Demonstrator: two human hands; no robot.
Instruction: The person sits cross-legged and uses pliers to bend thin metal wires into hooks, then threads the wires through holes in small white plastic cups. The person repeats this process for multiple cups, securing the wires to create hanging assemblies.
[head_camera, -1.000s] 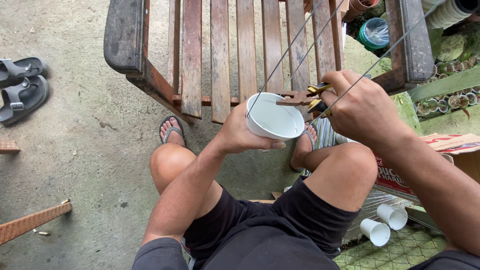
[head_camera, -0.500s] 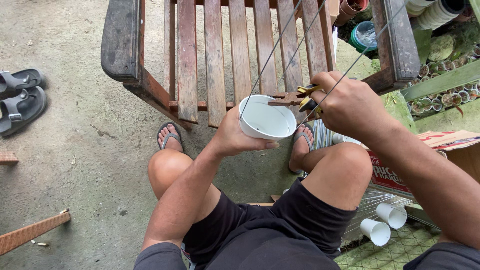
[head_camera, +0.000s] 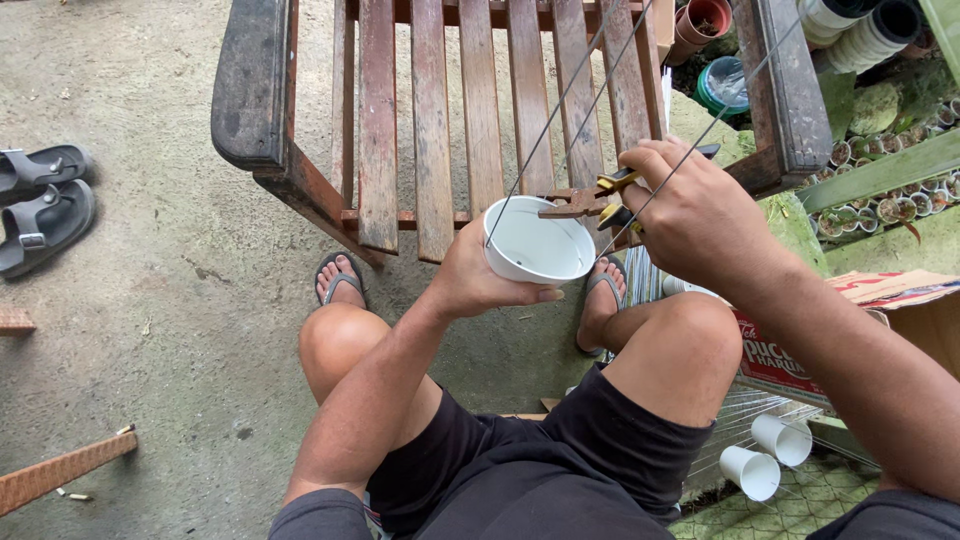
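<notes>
Now white cup (head_camera: 538, 248) gripped in left hand (head_camera: 478, 280), pliers (head_camera: 592, 200) clenched in right hand (head_camera: 695, 215) alongside.

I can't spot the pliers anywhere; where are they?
In the head view, right of centre: the pliers are gripped in the right hand, their tips at the rim of the white cup held by the left hand.

Soft even daylight, sharp focus

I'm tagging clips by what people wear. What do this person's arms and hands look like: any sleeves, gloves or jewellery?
Both forearms are bare, with no sleeves reaching them. The left hand and right hand wear no gloves, and no rings, watch or bracelet show on them. Dark fabric appears only near the upper arms at the picture's bottom edge.
</notes>
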